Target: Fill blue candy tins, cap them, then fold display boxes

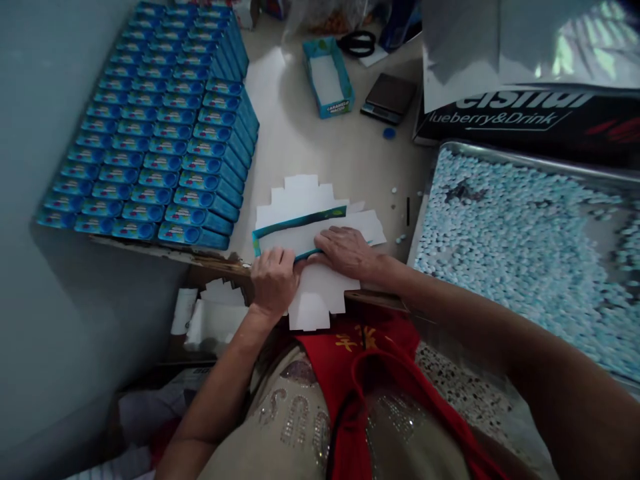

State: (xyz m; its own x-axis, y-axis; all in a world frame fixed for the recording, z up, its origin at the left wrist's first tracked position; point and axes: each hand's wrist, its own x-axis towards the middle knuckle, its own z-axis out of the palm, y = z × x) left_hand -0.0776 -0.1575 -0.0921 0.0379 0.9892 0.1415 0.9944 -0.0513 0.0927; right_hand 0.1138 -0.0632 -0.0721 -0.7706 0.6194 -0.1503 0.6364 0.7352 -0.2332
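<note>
A white cardboard sheet (pixel 311 190) with stepped edges lies at the table's front edge, partly overhanging it. On it is a long cardboard piece with blue edge strips (pixel 300 221), its far and left edges standing up. My left hand (pixel 274 279) is closed on the near left corner of this piece, fingers curled. My right hand (pixel 345 250) presses on the piece's near blue edge, fingers bent together. Both hands are close to each other, thumbs near the same edge. The undersides of the fingers are hidden.
Rows of blue boxes (pixel 165 140) are stacked at the left. Behind are an open blue box (pixel 327 80), black scissors (pixel 357 44) and a small scale (pixel 389 97). A metal tray (pixel 530 163) of pale blue pieces stands at the right, beside a black carton (pixel 500 123).
</note>
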